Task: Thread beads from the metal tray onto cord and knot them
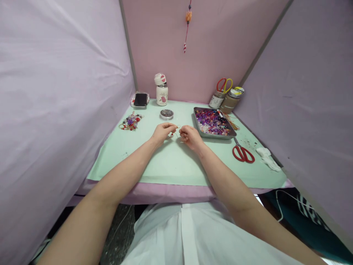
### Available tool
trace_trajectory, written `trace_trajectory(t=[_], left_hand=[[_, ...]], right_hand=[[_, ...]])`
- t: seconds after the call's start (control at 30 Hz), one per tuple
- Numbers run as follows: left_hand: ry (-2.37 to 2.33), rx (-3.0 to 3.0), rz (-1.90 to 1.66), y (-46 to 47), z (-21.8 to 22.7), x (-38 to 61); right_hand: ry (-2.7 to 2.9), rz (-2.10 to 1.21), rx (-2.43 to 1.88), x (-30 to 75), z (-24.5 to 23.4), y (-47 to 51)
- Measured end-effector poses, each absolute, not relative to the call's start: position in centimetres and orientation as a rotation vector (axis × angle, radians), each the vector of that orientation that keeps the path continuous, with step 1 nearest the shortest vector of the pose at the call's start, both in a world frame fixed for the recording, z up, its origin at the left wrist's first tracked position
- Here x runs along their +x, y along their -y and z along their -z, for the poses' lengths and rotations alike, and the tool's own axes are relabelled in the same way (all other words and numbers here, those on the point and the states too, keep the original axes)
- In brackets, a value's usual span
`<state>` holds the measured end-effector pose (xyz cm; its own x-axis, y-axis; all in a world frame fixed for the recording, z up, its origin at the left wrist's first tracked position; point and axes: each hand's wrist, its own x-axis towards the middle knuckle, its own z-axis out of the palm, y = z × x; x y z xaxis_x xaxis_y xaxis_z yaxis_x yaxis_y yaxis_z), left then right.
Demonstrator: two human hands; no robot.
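— Fingers pinched narrow on both! Left hand [162, 133] and right hand [191, 137] nip a beaded thread [173, 135] between them.
— Which way does it run?
— Sideways, hand to hand, just over the worktop [171, 163]; bead tray [213, 137] just beyond the right hand.

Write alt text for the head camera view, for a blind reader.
The left hand and right hand pinch a thin beaded thread between them over a mint-green mat. A metal tray of purple beads sits right of the hands, red scissors lie near its front corner, and a bead strand lies to the left.
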<state>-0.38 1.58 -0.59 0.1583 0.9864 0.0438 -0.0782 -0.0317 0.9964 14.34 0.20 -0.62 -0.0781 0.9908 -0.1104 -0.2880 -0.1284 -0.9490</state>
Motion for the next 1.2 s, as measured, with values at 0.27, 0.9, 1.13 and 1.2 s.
trace_trajectory(t=[0.27,0.9,1.13,1.2], left_hand=[[-0.907,1.171,-1.179,-1.60,0.68,-0.29],[-0.887,1.296,-0.987,-1.16,0.93,-0.23],[-0.870,1.236,-1.015,-1.29,0.93,-0.22],[-0.879,1.226,-1.045,-1.41,1.00,-0.25]], right_hand=[[1.037,-1.719,-1.046,14.52,0.76,0.09],[1.324,-0.778,-1.042,14.81,1.04,-0.39],[1.287,-0.862,-1.009,14.78,1.25,-0.59],[1.255,-0.963,-1.029,14.80,1.33,-0.66]])
